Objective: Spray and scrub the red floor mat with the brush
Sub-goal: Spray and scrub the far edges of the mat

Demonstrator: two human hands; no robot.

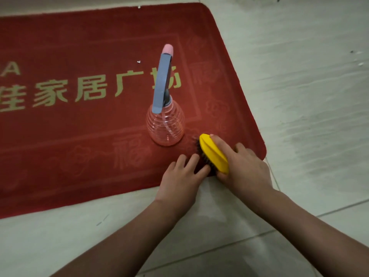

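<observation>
Fingers of the right hand [243, 168] curl around the yellow brush [214, 154] on the red mat [79, 136], lower right of centre. The left hand [181, 176] presses flat beside it. A spray bottle [165, 124] stands just above on the mat.

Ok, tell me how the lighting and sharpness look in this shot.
Head view: dim, uneven light, with a brighter patch on the red mat around the spray bottle; wide-angle lens bows the mat's far edge; the right hand and yellow brush look slightly soft.
</observation>
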